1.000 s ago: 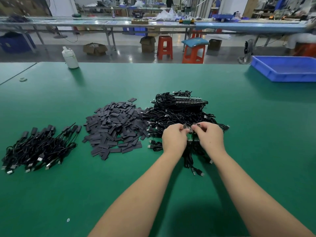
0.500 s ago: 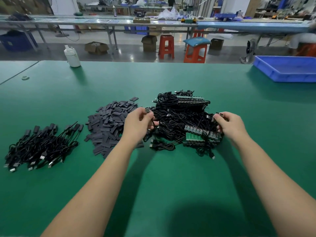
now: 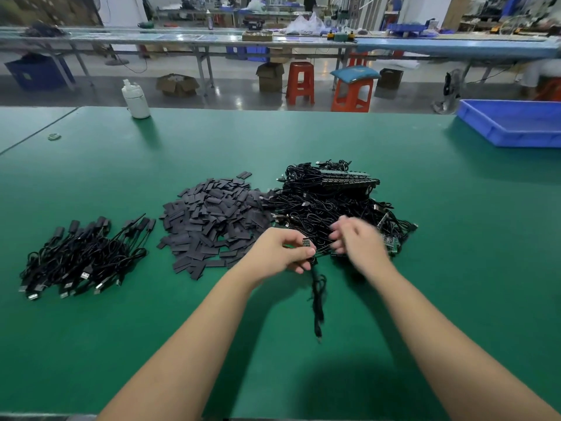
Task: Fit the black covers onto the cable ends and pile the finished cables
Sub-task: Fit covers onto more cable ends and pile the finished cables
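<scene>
Where the green matted surface [image 3: 303, 141] fills the head view, the left hand [image 3: 280, 252] pinches one thin black cable with a small bare circuit-board end [image 3: 306, 243], thumb and fingers curled round it near the board. The cable's length hangs down from that grip and trails toward the near edge, blurred, ending in a plug [image 3: 318, 335]. The right hand [image 3: 359, 243] is just beside the left, smeared by motion; its fingers look partly curled, but I cannot tell whether it holds anything.

Behind both hands lies the tangled heap of unfinished black cables [image 3: 331, 199], with small green boards showing at its right side. Touching that heap on the left is a flat spread of matt black rectangular covers [image 3: 212, 220]. Well apart, further left, rests the pile of finished black cables [image 3: 82, 259], their covered ends pointing away and their silver plugs toward the near edge.

A white plastic bottle [image 3: 135, 100] stands at the far edge of the surface, and a shallow blue plastic tray [image 3: 513, 123] sits at the far right. Beyond, two orange plastic stools [image 3: 300, 83], cardboard boxes [image 3: 177, 85] on the grey floor, and long workbenches [image 3: 212, 41] cross the room.
</scene>
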A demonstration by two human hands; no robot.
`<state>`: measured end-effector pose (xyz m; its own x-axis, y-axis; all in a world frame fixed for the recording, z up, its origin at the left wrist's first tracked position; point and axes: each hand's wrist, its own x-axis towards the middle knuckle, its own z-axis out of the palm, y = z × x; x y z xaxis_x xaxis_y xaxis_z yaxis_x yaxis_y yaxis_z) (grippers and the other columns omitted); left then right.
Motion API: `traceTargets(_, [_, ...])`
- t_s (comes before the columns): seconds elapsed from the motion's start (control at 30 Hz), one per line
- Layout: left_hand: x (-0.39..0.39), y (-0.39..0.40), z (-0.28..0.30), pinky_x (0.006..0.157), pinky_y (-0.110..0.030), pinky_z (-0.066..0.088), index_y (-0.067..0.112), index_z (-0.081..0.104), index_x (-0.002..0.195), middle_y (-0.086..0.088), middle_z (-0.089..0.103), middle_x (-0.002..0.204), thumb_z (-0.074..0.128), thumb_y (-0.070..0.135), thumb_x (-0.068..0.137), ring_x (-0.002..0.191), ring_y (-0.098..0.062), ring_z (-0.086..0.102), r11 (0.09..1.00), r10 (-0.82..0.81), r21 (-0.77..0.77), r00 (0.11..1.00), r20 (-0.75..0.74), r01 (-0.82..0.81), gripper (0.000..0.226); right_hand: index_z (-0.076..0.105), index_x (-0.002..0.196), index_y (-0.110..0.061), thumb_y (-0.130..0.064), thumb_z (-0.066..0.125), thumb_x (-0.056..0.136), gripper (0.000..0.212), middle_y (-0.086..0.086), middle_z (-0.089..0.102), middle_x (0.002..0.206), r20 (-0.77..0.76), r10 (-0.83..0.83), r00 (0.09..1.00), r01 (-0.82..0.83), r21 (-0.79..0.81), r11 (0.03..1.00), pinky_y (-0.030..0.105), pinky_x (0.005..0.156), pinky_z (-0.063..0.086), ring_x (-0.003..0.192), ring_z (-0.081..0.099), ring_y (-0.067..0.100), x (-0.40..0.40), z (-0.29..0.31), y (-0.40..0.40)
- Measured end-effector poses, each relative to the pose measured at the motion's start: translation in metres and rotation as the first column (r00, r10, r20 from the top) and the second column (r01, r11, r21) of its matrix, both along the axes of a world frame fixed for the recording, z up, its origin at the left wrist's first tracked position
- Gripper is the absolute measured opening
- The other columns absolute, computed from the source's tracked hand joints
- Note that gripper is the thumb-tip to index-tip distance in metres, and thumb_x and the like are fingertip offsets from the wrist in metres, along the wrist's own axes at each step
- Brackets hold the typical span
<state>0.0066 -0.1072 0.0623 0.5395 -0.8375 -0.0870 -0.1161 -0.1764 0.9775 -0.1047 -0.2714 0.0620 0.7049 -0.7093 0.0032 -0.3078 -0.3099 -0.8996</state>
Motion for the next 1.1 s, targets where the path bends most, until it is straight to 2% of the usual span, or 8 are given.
traceTargets(0.1, [0.004,-0.002,-0.006,0.06,-0.029,0.043,-0.004,0.063,0.079,-0.005,0.058,0.061,0.073,0.014,0.088,0.06,-0.017,0.052,0.994,0.108,0.026,0.989,0.098,-0.111,0.022,0.069,0.103,-0.016,-0.043,0.034,0.108,0.044,0.007,0.077,0.091,0.064,0.244,0.968,-0.246,0.451,0.858,0.03,0.067,0.06,0.072,0.072,0.018,0.009,-0.014,0.049])
traceTargets(0.33, [0.029,0.027,-0.033,0.051,-0.016,0.041,0.017,0.071,0.096,0.005,0.071,0.07,0.067,0.019,0.092,0.056,-0.007,0.054,0.95,0.282,0.123,0.958,0.055,-0.287,0.006,0.069,0.092,-0.027,-0.019,0.051,0.103,0.022,-0.004,0.075,0.081,-0.006,0.261,0.965,-0.255,0.192,0.948,0.026,0.052,0.042,0.047,0.045,0.008,0.025,-0.05,0.068])
traceTargets(0.47, [0.063,0.072,-0.059,0.071,-0.029,0.05,0.025,0.067,0.093,0.004,0.067,0.094,0.064,0.036,0.092,0.082,-0.017,0.062,0.659,0.362,0.357,0.696,0.621,-0.662,0.011,0.07,0.097,-0.024,-0.022,0.051,0.103,0.021,-0.005,0.076,0.084,-0.196,0.353,0.915,-0.322,0.171,0.931,0.025,0.056,0.041,0.045,0.045,0.004,0.034,-0.062,0.067])
traceTargets(0.53, [0.074,0.097,-0.071,0.072,-0.035,0.053,0.021,0.061,0.096,-0.002,0.061,0.1,0.066,0.042,0.09,0.083,-0.023,0.061,0.537,0.382,0.37,0.61,0.695,-0.758,0.023,0.068,0.106,-0.023,-0.025,0.05,0.104,0.018,-0.004,0.077,0.087,-0.261,0.41,0.874,-0.37,0.192,0.909,0.023,0.053,0.039,0.045,0.043,0.003,0.036,-0.07,0.067])
traceTargets(0.63, [0.082,0.118,-0.081,0.072,-0.038,0.055,0.017,0.055,0.097,-0.006,0.06,0.098,0.07,0.049,0.085,0.085,-0.027,0.061,0.453,0.385,0.466,0.638,0.666,-0.76,0.038,0.062,0.107,-0.022,-0.028,0.053,0.103,0.012,-0.003,0.075,0.088,-0.273,0.428,0.861,-0.369,0.242,0.897,0.024,0.052,0.039,0.051,0.043,0.008,0.037,-0.079,0.068])
traceTargets(0.9, [0.089,0.124,-0.084,0.068,-0.032,0.051,0.02,0.06,0.089,-0.003,0.064,0.092,0.068,0.04,0.089,0.081,-0.024,0.06,0.466,0.409,0.485,0.667,0.623,-0.74,0.021,0.066,0.099,-0.011,-0.017,0.062,0.099,0.008,0.004,0.071,0.085,-0.163,0.465,0.87,-0.364,0.425,0.829,0.023,0.053,0.054,0.053,0.058,0.008,0.037,-0.084,0.061])
traceTargets(1.0, [0.085,0.127,-0.078,0.069,-0.037,0.053,0.017,0.066,0.093,-0.005,0.063,0.099,0.059,0.034,0.096,0.086,-0.026,0.059,0.463,0.34,0.414,0.588,0.734,-0.784,0.019,0.067,0.099,-0.01,-0.016,0.06,0.1,0.01,0.005,0.071,0.083,-0.146,0.476,0.867,-0.368,0.453,0.812,0.025,0.06,0.058,0.059,0.062,0.01,0.036,-0.085,0.06])
traceTargets(1.1, [0.075,0.122,-0.071,0.065,-0.034,0.051,0.018,0.065,0.093,0.0,0.067,0.09,0.058,0.025,0.097,0.08,-0.018,0.059,0.62,0.324,0.231,0.512,0.796,-0.75,0.011,0.067,0.099,-0.009,-0.016,0.059,0.101,0.01,0.006,0.07,0.083,-0.146,0.489,0.86,-0.381,0.452,0.806,0.025,0.061,0.058,0.06,0.062,0.01,0.035,-0.084,0.059])
